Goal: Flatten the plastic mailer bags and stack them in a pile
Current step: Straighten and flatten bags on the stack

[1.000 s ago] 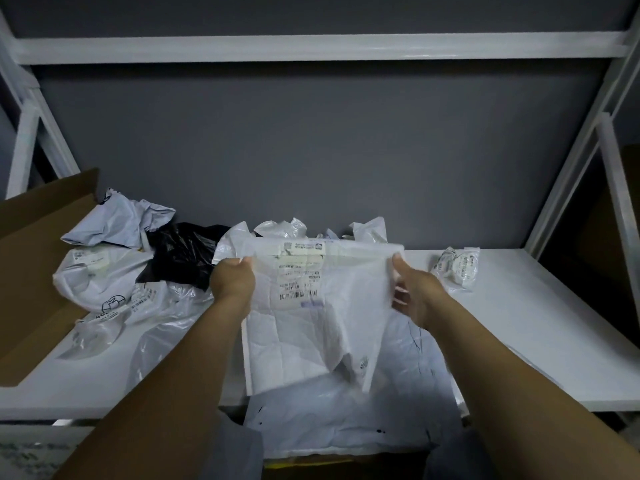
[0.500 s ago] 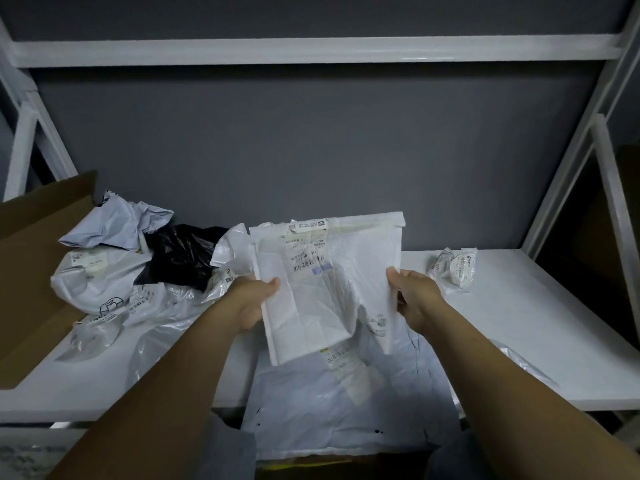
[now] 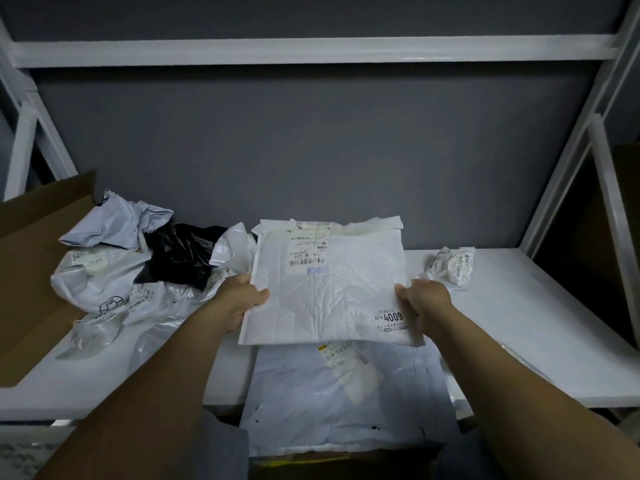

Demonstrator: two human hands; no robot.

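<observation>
Grey wall behind, white shelf below — the left hand and right hand hold a creased white plastic mailer bag flat, fingers pinching its side edges, above a flattened pale mailer pile.

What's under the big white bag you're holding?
A flat white mailer with a barcode label lies under the held mailer, reaching past the table's front edge. Its far end is covered, so anything there cannot be seen.

white mailer bag held flat, left hand, right hand
</observation>
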